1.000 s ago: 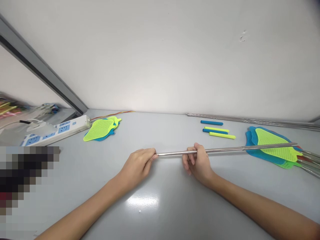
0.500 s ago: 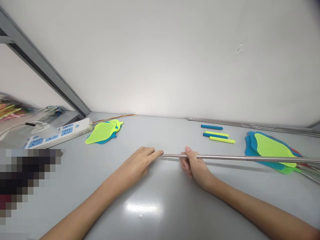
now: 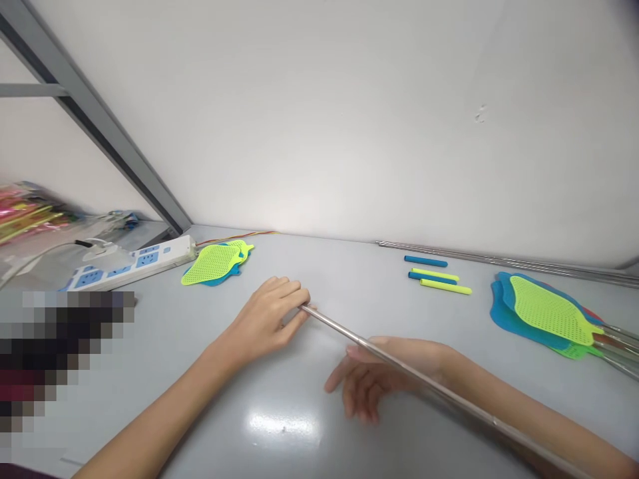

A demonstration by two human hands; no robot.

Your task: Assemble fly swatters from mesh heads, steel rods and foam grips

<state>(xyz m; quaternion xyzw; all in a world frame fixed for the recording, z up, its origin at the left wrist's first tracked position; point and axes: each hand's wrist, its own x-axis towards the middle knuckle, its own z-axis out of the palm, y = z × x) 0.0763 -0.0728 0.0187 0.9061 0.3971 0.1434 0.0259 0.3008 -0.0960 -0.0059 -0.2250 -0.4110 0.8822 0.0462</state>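
Note:
A long, thin silvery telescopic rod (image 3: 339, 326) runs slantwise from the middle of the table to the lower right, out of view. My left hand (image 3: 264, 316) pinches its narrow far end between thumb and fingers. Under the rod's middle is my right hand (image 3: 367, 389), slightly blurred, with the index finger extended and the other fingers hanging loosely apart. The rod passes over this hand and forearm; whether it touches them I cannot tell. Beyond the hands lie several slim handle sleeves, among them a yellow sleeve (image 3: 446, 287) and a blue sleeve (image 3: 425, 261).
Left of centre are stacked yellow-green and blue swatter heads (image 3: 212, 265) beside a white power strip (image 3: 164, 256). On the right lies a pile of fly swatters (image 3: 552, 313) with metal shafts. More metal rods (image 3: 479, 259) rest along the wall. Pixelation covers the lower left.
The rod has swung from nearly level to a slant, its right part coming down toward me. My right hand has let go and moved lower; my left hand has closed on the tip.

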